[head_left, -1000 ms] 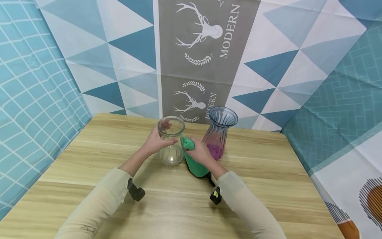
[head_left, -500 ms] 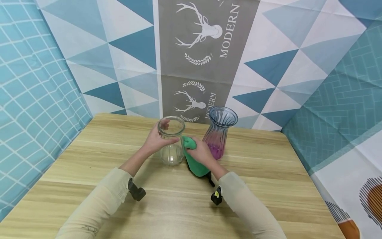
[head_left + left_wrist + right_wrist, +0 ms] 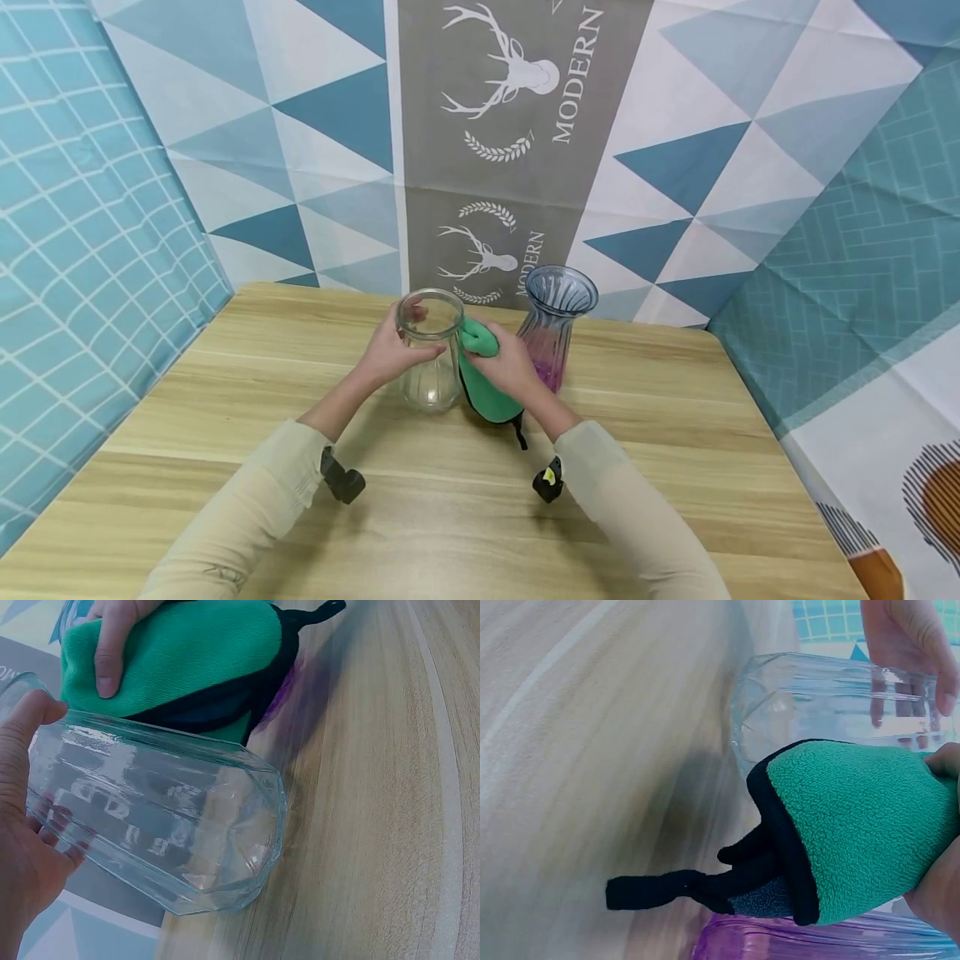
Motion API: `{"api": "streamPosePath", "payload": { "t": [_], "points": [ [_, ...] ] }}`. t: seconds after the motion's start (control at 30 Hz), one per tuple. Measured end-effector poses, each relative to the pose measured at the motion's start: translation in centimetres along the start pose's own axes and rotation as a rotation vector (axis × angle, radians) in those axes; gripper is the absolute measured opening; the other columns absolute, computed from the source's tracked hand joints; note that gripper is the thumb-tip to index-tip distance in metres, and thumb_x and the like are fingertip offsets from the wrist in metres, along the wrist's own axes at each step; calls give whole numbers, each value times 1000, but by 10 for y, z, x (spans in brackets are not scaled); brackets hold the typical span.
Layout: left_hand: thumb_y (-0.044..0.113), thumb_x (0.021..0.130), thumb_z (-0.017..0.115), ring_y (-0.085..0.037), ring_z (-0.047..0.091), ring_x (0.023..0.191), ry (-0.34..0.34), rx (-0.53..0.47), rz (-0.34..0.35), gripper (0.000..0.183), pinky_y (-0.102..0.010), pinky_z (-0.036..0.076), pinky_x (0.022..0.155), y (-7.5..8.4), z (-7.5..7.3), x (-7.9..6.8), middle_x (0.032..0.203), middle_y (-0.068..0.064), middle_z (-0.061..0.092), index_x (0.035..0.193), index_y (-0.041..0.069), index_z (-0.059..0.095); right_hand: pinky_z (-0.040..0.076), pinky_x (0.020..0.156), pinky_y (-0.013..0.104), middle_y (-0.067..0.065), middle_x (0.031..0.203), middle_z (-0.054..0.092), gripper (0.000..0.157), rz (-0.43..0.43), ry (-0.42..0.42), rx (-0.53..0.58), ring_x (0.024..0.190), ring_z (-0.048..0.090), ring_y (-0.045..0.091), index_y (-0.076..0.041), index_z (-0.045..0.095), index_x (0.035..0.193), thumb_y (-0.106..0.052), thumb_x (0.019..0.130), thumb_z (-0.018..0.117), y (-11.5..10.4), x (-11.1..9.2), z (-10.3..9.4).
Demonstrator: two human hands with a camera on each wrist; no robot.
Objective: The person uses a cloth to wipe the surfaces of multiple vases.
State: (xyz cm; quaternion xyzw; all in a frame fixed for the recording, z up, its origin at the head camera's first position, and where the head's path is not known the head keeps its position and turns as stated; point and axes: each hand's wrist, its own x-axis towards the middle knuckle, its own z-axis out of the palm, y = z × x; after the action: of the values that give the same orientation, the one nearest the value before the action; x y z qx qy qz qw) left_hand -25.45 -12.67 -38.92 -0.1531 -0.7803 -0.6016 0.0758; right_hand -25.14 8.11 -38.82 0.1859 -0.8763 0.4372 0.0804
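Observation:
A clear glass vase (image 3: 431, 375) with a wide round rim stands upright on the table. My left hand (image 3: 396, 348) grips it near the neck, thumb on the near side and fingers round the back; the left wrist view shows the ribbed glass body (image 3: 165, 810). In my right hand (image 3: 510, 365) is a folded green cloth (image 3: 491, 400) with dark edging and a black loop (image 3: 652, 891). It hangs against or close beside the clear vase's right side; I cannot tell whether they touch. Some right fingers are hidden by the cloth.
A second glass vase (image 3: 558, 304), blue at the flared top and purple at the base, stands just right of my right hand. The wooden table (image 3: 435, 517) ends at a patterned cloth backdrop (image 3: 337, 150) behind.
My right hand has moved up slightly with the green cloth, along the clear vase's side. The left hand and the clear vase stay almost where they were.

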Motion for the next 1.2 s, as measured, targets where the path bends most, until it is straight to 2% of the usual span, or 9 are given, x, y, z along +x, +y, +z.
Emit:
{"api": "streamPosePath", "payload": {
  "t": [0.27,0.53,0.67,0.8,1.0,1.1,1.2],
  "points": [
    [4,73,75,-35,41,129,-28,-26,4,84,-49,29,112,-2,-1,0,133,-23,47,142,5,28,52,82,39,10,114,66,49,-22,-32,2,97,62,24,-13,56,129,-15,83,70,-2,0,2],
    [0,74,74,-36,39,130,-43,-64,16,84,-48,27,114,0,-1,2,134,-24,46,143,3,26,52,80,38,10,111,67,48,6,-63,-48,93,62,23,-17,56,129,-17,83,70,4,-2,6],
    [3,75,75,-36,39,130,-46,-55,12,85,-47,26,114,1,-2,2,135,-23,46,144,5,25,51,78,38,10,108,67,48,22,-87,-77,89,60,22,-15,56,129,-17,83,69,9,-4,9],
    [8,74,78,-36,40,130,-43,-37,-11,88,-48,27,114,2,-2,2,135,-21,46,144,6,26,51,83,40,11,112,67,49,36,-119,-118,95,62,25,-15,54,130,-18,83,68,13,-6,12],
    [4,73,78,-40,38,130,-43,-29,-45,88,-50,28,113,15,-2,-3,135,-25,45,144,2,25,51,86,42,11,115,66,49,40,-125,-123,100,63,27,-15,54,130,-19,83,68,14,-6,13],
    [3,73,77,-40,39,129,-40,-15,-54,87,-49,29,112,24,-2,-6,135,-25,45,143,0,25,51,82,40,11,111,67,48,47,-112,-116,95,63,25,-15,56,129,-19,83,69,15,-5,12],
    [2,73,77,-39,39,130,-35,-23,-50,87,-50,29,112,25,-1,-6,135,-26,46,143,0,26,51,79,37,10,106,68,46,43,-84,-106,89,62,22,-14,57,127,-18,83,69,15,-3,11]
  ]
}}
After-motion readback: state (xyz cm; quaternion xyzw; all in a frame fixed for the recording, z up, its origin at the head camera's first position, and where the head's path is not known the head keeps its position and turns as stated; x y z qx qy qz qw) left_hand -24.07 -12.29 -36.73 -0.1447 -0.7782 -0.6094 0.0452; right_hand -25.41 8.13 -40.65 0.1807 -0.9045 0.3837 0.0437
